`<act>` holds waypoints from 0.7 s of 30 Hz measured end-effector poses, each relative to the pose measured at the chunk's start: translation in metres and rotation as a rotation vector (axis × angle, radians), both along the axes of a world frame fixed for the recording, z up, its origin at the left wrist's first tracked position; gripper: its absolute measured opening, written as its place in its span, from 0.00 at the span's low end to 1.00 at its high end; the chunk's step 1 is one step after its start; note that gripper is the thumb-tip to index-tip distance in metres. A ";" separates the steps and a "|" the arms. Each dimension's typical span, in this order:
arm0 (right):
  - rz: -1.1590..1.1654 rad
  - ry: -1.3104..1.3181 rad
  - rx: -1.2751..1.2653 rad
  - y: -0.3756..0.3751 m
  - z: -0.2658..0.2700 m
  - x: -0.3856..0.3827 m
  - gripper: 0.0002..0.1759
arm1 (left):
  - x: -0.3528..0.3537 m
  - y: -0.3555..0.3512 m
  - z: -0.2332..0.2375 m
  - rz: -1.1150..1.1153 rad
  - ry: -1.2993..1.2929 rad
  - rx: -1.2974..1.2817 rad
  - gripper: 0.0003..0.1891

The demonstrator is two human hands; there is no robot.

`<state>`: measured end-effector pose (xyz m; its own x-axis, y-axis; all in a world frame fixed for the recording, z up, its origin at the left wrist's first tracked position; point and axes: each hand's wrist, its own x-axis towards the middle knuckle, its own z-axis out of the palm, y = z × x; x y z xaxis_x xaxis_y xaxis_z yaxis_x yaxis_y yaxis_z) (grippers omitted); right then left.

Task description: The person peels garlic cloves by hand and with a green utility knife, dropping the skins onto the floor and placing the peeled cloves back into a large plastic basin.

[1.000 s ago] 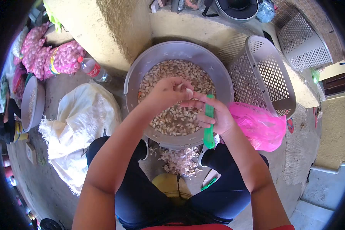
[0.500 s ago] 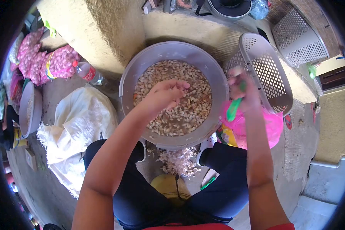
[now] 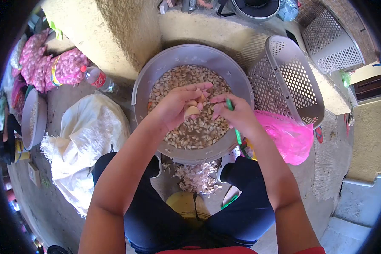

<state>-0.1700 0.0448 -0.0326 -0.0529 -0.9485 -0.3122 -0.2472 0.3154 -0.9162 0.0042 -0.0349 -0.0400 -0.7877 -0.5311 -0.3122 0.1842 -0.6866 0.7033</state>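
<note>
A wide grey basin [image 3: 142, 84] stands in front of me, with many pale garlic cloves [image 3: 194, 137] lying in water inside it. Above the basin, my left hand [image 3: 175, 106] is palm up with its fingers curled round a few garlic cloves [image 3: 192, 111]. Close to its right, my right hand [image 3: 240, 114] grips what looks like a small knife with a green handle [image 3: 238, 136]; its blade cannot be made out. The fingertips of my right hand point toward the cloves in my left hand.
A pink plastic bag [image 3: 294, 139] and a tall perforated basket [image 3: 262, 84] are on the right. At left are a white sack [image 3: 91, 131], a cola bottle [image 3: 98, 79] and net bags of garlic [image 3: 67, 70]. Peelings [image 3: 197, 175] lie on the floor between my feet.
My right hand has come left from beside the basket to over the basin, bringing the green-handled knife. My left hand has turned more palm up, so the cloves in it show.
</note>
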 end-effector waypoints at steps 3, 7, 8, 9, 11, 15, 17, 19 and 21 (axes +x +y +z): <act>-0.035 0.042 -0.198 -0.003 -0.014 0.009 0.14 | 0.001 0.002 0.005 -0.008 -0.017 0.004 0.18; -0.165 0.026 -0.165 -0.005 0.008 0.015 0.11 | 0.001 0.004 0.011 0.028 -0.034 0.002 0.14; -0.197 0.040 -0.195 -0.006 0.008 0.016 0.11 | 0.001 0.004 0.010 0.044 -0.042 -0.003 0.13; -0.175 0.080 -0.240 -0.006 0.008 0.017 0.11 | 0.001 0.003 0.008 0.062 -0.034 -0.002 0.12; -0.135 0.162 -0.330 -0.005 0.008 0.018 0.11 | 0.001 0.003 0.005 0.092 -0.018 0.001 0.11; -0.182 0.142 -0.413 -0.002 0.008 0.023 0.11 | 0.001 0.003 0.002 0.111 -0.038 0.025 0.11; -0.206 0.172 -0.414 -0.001 0.010 0.024 0.11 | 0.000 0.005 0.006 0.142 -0.068 0.030 0.10; -0.194 0.199 -0.359 0.001 0.014 0.025 0.11 | 0.001 0.004 0.007 0.144 -0.070 -0.002 0.09; -0.187 0.219 -0.331 0.003 0.019 0.027 0.11 | -0.001 0.005 0.008 0.180 -0.086 -0.046 0.08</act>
